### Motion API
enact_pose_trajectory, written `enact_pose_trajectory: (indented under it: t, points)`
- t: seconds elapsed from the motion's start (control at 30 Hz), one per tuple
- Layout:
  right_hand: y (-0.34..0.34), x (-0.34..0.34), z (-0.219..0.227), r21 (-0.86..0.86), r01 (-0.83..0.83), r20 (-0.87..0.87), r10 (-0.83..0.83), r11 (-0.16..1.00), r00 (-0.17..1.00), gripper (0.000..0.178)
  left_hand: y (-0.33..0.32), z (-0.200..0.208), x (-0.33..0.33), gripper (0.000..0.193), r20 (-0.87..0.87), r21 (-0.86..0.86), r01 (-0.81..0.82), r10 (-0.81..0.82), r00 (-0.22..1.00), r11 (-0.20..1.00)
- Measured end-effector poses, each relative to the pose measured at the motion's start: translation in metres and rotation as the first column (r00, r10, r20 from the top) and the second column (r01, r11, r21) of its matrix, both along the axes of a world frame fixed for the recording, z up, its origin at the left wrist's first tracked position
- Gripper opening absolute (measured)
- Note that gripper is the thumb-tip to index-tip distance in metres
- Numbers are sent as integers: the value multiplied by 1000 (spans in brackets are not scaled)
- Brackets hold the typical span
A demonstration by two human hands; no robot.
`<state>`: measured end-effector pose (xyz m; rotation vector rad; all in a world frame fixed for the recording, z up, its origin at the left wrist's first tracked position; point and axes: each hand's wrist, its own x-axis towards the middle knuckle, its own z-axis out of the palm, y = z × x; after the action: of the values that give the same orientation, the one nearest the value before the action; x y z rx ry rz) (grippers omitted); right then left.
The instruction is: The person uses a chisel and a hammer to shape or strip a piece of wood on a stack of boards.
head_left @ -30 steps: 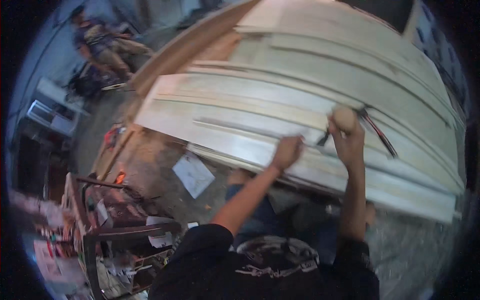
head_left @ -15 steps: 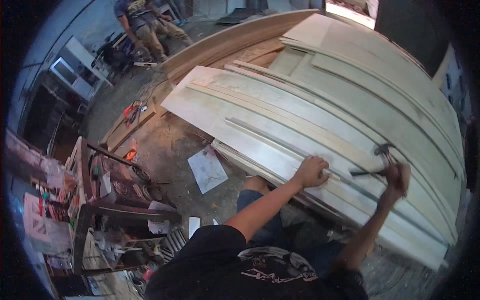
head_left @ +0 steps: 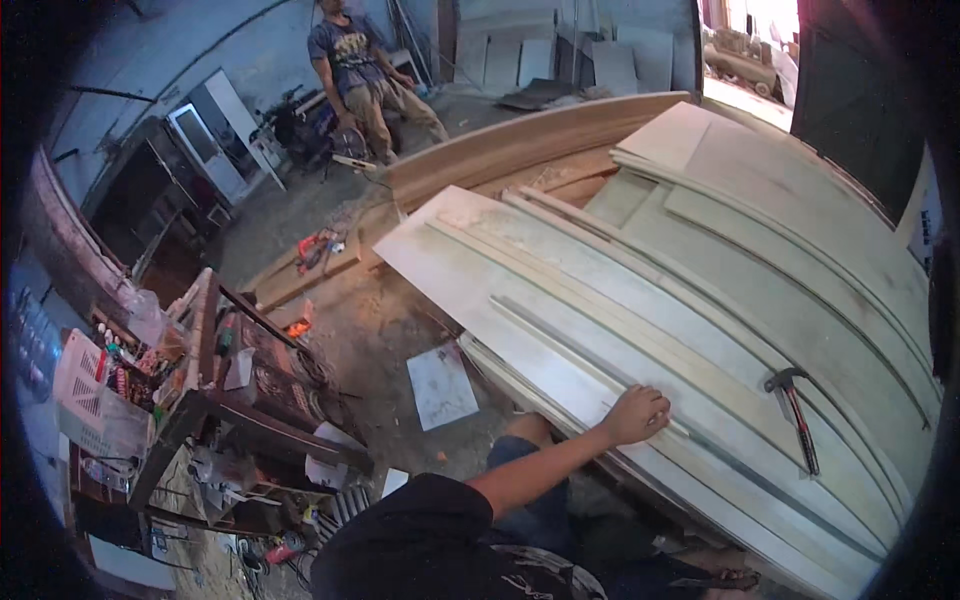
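My left hand (head_left: 637,414) rests on the stacked boards with its fingers curled closed. It lies over a thin pale wooden strip (head_left: 575,355) that runs along the near panel. Whatever the fingers hold, if anything, is hidden. Low at the bottom edge, in shadow beside the stack, is my right hand (head_left: 735,580). Its fingers are too dark to make out, and a dark slender shape lies by it. A claw hammer (head_left: 797,420) with a dark and red handle lies on the boards to the right, apart from both hands.
Large pale panels (head_left: 760,270) lie stacked ahead. A curved brown board (head_left: 530,145) stands behind them. At left is a cluttered wooden frame (head_left: 280,430). A white sheet (head_left: 442,388) and an orange tool (head_left: 315,248) lie lower. Another person (head_left: 365,80) sits at the back.
The hammer has left my right hand and lies on the boards. That hand has dropped to the bottom edge. My left hand stays on the strip. The view has tilted up.
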<state>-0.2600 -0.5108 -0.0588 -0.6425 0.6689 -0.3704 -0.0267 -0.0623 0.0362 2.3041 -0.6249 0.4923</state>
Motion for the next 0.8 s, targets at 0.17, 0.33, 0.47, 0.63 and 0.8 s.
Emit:
enact_pose_trajectory:
  t: [0.17,0.33,0.47,0.63,0.8]
  points:
    - [19,16,39,25,44,34,-45,999,998,79,-9,10,2,17,17,47,4,-5,1000,999]
    - [20,19,47,39,68,55,-70,997,996,70,-10,13,6,17,-54,4,14,-14,998,1000]
    - [19,17,49,38,65,58,-67,997,996,63,-8,10,4,20,-59,4,3,-3,998,1000]
    - [19,16,52,37,60,71,-63,997,995,55,-9,12,8,21,-98,34,11,-7,995,999]
    - [25,21,57,59,31,96,-36,998,995,49,-8,10,2,18,-42,20,-8,9,999,1000]
